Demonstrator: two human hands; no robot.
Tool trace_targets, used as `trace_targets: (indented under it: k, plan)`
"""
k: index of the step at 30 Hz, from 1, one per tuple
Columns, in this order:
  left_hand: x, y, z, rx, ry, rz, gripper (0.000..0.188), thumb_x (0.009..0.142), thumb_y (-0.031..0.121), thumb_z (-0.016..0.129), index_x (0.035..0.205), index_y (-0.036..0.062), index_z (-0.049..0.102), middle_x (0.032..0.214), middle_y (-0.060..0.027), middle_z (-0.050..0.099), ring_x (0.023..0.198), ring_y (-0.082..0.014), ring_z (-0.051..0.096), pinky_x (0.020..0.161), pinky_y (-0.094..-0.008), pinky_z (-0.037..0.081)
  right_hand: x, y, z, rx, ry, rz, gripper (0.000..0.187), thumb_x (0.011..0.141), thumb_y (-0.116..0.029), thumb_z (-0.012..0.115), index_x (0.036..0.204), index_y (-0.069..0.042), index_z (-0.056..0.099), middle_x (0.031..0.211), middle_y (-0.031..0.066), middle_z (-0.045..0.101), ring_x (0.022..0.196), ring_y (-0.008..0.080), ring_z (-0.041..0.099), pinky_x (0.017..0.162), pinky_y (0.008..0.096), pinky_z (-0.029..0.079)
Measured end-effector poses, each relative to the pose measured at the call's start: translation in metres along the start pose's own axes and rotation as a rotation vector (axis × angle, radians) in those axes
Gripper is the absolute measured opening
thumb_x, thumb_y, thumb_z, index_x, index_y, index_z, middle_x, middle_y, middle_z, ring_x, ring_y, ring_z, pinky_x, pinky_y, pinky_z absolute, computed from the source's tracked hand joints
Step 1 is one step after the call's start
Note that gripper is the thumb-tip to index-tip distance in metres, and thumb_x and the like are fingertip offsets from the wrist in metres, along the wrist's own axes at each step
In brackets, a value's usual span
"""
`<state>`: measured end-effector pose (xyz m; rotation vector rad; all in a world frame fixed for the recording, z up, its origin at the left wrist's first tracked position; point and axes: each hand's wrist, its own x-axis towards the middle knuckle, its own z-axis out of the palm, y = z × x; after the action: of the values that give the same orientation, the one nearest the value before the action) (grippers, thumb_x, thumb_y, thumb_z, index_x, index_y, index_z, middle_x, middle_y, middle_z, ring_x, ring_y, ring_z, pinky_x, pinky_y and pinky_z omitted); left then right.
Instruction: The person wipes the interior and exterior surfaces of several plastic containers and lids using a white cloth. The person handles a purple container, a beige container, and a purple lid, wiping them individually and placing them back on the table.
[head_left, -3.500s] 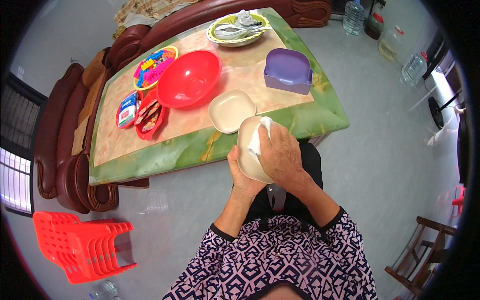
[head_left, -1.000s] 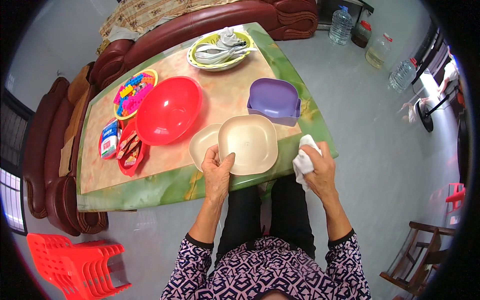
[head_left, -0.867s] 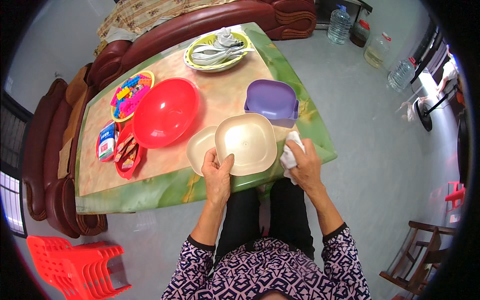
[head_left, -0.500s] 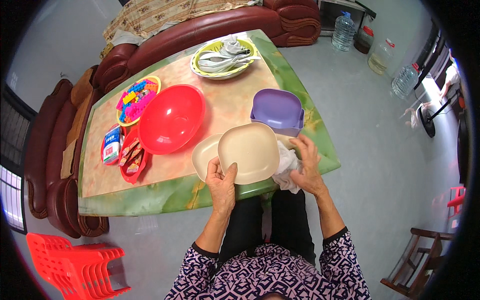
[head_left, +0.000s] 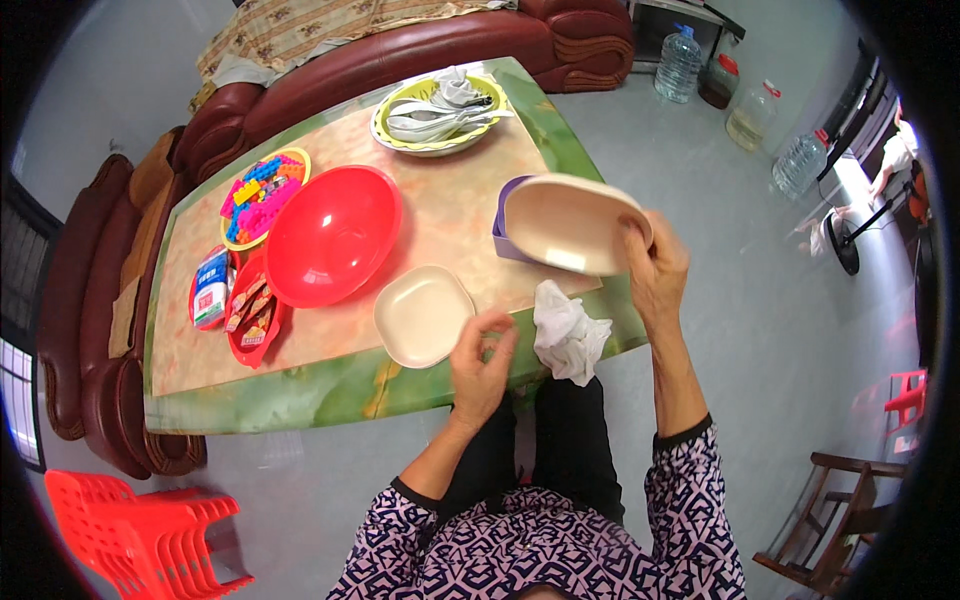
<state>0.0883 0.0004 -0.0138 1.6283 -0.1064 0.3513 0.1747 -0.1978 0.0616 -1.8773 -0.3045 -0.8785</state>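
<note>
My right hand [head_left: 660, 275] grips the rim of a beige square dish [head_left: 570, 225], held tilted above the purple container [head_left: 499, 240] and covering most of it. My left hand [head_left: 484, 368] holds nothing; its fingers are loosely curved and apart, near the right edge of a second beige dish [head_left: 422, 315] that lies on the table. Between my hands, a crumpled white cloth [head_left: 570, 335] lies at the table's near edge and hangs partly over it.
On the table [head_left: 330, 408] stand a large red bowl [head_left: 335, 235], a yellow-rimmed plate of toy bricks [head_left: 262, 198], a red dish of packets [head_left: 254, 318], a white-and-blue package [head_left: 212, 288] and a bowl of spoons [head_left: 440, 118]. Red stools [head_left: 150, 530] stand lower left.
The beige dish has passed from my left hand to my right and moved right, over the purple container. My left hand has let go; my right hand has left the cloth.
</note>
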Motion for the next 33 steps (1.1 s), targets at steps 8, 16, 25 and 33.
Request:
trace_targets:
  k: [8, 16, 25, 33]
  plan:
    - [-0.008, -0.007, 0.035, 0.612, -0.263, 0.465, 0.046, 0.060, 0.019, 0.081, 0.104, 0.0169, 0.066, 0.118, -0.0085, 0.052, 0.107, -0.0314, 0.049, 0.083, -0.0409, 0.044, 0.024, 0.053, 0.046, 0.007, -0.022, -0.033, 0.014, 0.078, 0.001, 0.064, 0.092, -0.001, 0.065, 0.072, 0.0071, 0.056, 0.062, 0.0156, 0.053, 0.057, 0.0276, 0.042]
    - [-0.002, -0.031, 0.050, 0.663, -0.150, 0.366, 0.034, 0.067, 0.011, 0.075, 0.099, 0.0136, 0.063, 0.115, -0.0072, 0.053, 0.102, -0.0298, 0.050, 0.081, -0.0413, 0.041, 0.005, 0.072, 0.056, -0.208, -0.039, -0.129, 0.020, 0.073, -0.001, 0.067, 0.091, -0.005, 0.063, 0.086, 0.0079, 0.059, 0.072, 0.0269, 0.060, 0.061, 0.0347, 0.048]
    - [0.014, -0.032, 0.060, 0.719, 0.033, 0.266, 0.053, 0.065, 0.010, 0.075, 0.113, 0.0085, 0.051, 0.117, -0.0142, 0.049, 0.106, -0.0346, 0.047, 0.087, -0.0441, 0.039, -0.014, 0.050, 0.044, -0.246, 0.051, -0.161, 0.044, 0.070, -0.011, 0.073, 0.110, -0.002, 0.057, 0.106, 0.0161, 0.056, 0.098, 0.0345, 0.053, 0.085, 0.0418, 0.042]
    - [-0.022, -0.028, -0.002, 0.763, 0.241, 0.400, 0.059, 0.068, 0.017, 0.071, 0.119, 0.0019, 0.045, 0.127, -0.0222, 0.040, 0.116, -0.0380, 0.040, 0.098, -0.0486, 0.029, -0.082, 0.010, 0.035, -0.386, -0.501, -0.274, 0.046, 0.072, -0.022, 0.072, 0.115, -0.010, 0.058, 0.118, 0.0124, 0.052, 0.111, 0.0319, 0.047, 0.089, 0.0448, 0.038]
